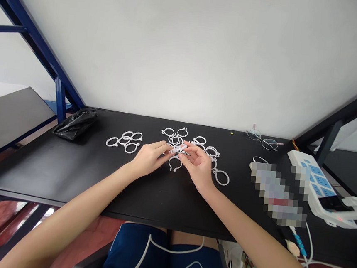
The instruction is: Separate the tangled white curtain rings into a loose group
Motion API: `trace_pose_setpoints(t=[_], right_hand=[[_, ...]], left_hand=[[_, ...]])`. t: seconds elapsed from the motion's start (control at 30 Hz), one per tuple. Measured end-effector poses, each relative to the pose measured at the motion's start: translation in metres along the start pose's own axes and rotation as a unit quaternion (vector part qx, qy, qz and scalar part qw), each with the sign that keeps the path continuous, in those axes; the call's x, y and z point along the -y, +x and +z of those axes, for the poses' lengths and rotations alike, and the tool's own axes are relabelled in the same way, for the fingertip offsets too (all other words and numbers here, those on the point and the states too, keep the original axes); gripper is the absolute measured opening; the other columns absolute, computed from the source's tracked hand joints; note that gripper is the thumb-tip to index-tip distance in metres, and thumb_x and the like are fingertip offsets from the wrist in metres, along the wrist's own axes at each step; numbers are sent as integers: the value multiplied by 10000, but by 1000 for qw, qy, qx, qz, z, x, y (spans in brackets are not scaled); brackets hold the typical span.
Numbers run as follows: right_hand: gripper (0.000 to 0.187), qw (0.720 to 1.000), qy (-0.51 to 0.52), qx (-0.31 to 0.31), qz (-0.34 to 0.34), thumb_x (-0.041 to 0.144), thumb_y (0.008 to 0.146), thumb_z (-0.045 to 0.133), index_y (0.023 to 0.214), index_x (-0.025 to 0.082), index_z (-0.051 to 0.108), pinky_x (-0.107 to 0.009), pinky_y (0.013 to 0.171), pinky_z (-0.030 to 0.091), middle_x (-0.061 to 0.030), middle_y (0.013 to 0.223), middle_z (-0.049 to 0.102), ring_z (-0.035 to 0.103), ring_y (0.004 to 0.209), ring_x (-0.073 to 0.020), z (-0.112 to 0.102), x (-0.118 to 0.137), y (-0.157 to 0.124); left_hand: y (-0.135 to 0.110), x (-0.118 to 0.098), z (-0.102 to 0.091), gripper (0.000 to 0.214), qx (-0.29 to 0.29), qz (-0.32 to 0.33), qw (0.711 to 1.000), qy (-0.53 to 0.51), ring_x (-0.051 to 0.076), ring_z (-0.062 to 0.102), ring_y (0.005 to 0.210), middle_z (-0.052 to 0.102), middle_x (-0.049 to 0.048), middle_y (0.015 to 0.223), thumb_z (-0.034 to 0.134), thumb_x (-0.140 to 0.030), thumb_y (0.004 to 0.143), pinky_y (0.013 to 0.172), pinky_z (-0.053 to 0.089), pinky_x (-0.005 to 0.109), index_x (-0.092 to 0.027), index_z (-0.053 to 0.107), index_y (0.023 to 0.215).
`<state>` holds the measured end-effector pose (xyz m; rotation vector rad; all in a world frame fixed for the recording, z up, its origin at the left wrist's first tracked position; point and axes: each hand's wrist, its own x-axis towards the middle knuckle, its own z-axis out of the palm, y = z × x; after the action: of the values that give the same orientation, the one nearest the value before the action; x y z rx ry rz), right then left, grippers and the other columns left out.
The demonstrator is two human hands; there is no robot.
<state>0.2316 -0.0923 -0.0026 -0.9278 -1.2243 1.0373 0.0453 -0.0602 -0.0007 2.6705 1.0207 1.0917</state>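
Between my two hands, above the middle of the black table, is a white plastic ring (pixel 179 148). My left hand (pixel 152 157) pinches its left side. On the other side, the fingertips of my right hand (pixel 198 163) are closed on it. Several loose white rings (pixel 182 132) lie behind and around my hands; some have small open ends. An open ring (pixel 175 163) rests on the table just below my fingers. Farther right is another ring (pixel 222 178). To the left sits a small group of closed rings (pixel 131 148), apart from the rest.
A black plastic bag (pixel 75 124) lies at the back left. On the right are eyeglasses (pixel 269 144), a blurred-out phone-like object (pixel 277 195) with a cable, and a white power strip (pixel 320 186). Blue frame bars (pixel 45 51) rise at the left; a white wall (pixel 185 59) stands behind.
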Motion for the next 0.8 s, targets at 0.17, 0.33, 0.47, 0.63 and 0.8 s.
trace_pose_setpoints(t=[0.17, 0.33, 0.47, 0.63, 0.8], right_hand=[[196, 1000, -14, 5, 1, 315, 730, 760, 811, 205, 619, -432, 973, 536, -98, 1192, 642, 640, 1113, -251, 1, 2, -1], [218, 1000, -16, 11, 0, 327, 735, 759, 824, 211, 597, -441, 1002, 510, -97, 1206, 639, 624, 1149, -259, 1, 3, -2], [229, 1000, -15, 21, 3, 325, 734, 761, 838, 213, 591, -436, 1004, 508, -94, 1204, 641, 608, 1176, -260, 1, 3, -2], [224, 999, -20, 47, 11, 333, 732, 765, 851, 206, 625, -425, 986, 524, -99, 1234, 634, 612, 1170, -268, 1, 0, -2], [201, 997, -44, 68, 3, 329, 747, 754, 877, 209, 659, -419, 992, 526, -97, 1245, 633, 610, 1172, -264, 1, -1, -4]], left_hand=[[-2, 1, 2, 156, -33, 18, 999, -10, 92, 600, 686, 660, 42, 828, 501, -253, 943, 596, 468, 186, -163, 620, 991], [-1, -1, 1, 124, -62, 54, 997, -13, 87, 614, 667, 648, 30, 779, 533, -192, 903, 594, 480, 180, -160, 624, 982], [2, -5, 0, 107, -75, 82, 994, -2, 80, 618, 648, 653, 19, 762, 543, -161, 882, 581, 479, 168, -163, 624, 953], [2, -6, 1, 104, -69, 102, 992, 5, 83, 608, 640, 659, 25, 763, 561, -133, 869, 564, 476, 168, -153, 624, 949], [0, -5, 0, 132, -85, 111, 990, 9, 89, 615, 653, 667, 34, 786, 556, -150, 886, 574, 484, 174, -160, 622, 1001]])
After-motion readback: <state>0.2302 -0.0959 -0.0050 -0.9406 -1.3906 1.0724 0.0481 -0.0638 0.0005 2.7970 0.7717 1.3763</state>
